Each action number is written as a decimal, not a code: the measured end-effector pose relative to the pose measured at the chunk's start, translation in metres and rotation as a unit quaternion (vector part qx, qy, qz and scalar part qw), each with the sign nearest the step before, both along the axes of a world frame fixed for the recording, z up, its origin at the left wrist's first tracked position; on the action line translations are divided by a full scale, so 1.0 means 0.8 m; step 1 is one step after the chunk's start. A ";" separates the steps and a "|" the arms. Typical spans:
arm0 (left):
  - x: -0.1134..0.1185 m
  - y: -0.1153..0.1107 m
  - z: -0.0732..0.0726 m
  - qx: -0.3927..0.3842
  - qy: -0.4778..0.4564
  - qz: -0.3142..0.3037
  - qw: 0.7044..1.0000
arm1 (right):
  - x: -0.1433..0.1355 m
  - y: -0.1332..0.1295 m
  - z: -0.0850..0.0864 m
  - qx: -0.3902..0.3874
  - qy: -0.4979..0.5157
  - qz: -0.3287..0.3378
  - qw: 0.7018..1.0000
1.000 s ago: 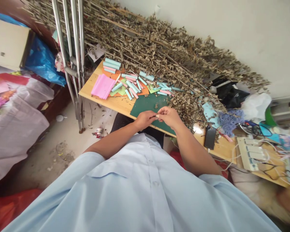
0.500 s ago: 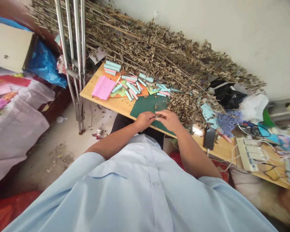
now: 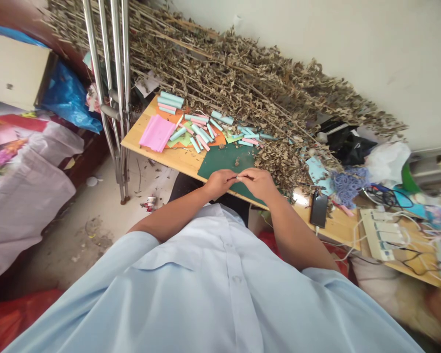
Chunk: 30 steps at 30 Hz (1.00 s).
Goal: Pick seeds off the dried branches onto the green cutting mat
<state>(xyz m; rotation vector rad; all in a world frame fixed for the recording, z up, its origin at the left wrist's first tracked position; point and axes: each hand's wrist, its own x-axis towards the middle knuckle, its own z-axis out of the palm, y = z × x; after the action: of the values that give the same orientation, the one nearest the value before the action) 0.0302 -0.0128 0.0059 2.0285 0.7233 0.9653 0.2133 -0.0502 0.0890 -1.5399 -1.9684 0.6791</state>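
My left hand and my right hand meet at the fingertips over the near edge of a dark green mat. Both are closed in a pinch, and whatever lies between the fingers is too small and covered to name. Crumbled dry leaves are heaped just beyond my right hand. Several blue and pink paper rolls lie past the mat to the left, some on orange and green sheets. A stack of pink paper rests at the table's left end.
Dried leafy stalks are piled along the wall behind the wooden table. Metal crutches stand at the left. To the right are a phone on a cable, blue yarn and a power strip with tangled wires.
The fingers of my right hand have bent in a little more at the tips. Both hands otherwise stay in the same place, and the things on the table have not moved.
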 end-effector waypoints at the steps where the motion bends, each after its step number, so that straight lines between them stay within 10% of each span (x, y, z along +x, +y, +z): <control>1: 0.000 0.000 0.001 0.001 0.000 0.000 1.000 | -0.001 0.000 -0.001 -0.013 0.005 -0.016 1.000; 8: -0.001 0.000 0.003 0.000 0.012 -0.002 1.000 | -0.006 -0.002 -0.002 -0.109 0.078 -0.110 0.985; 14: -0.002 -0.001 0.006 -0.006 0.021 -0.004 1.000 | -0.007 0.002 -0.013 -0.311 0.314 -0.204 0.873; 19: -0.001 -0.002 0.008 -0.016 0.016 -0.006 1.000 | -0.010 0.003 -0.016 -0.342 0.378 -0.203 0.836; 24: -0.001 -0.001 0.003 -0.006 0.018 -0.002 1.000 | -0.014 -0.006 -0.018 -0.287 0.345 -0.184 0.875; 30: 0.000 -0.001 0.000 -0.012 -0.008 -0.003 1.000 | -0.016 -0.026 -0.014 -0.025 0.150 -0.159 0.975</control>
<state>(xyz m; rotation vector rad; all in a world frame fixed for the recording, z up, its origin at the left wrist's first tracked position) 0.0302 -0.0135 0.0057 1.9990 0.7170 0.9652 0.2007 -0.0714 0.0778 -1.6256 -1.4544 0.7765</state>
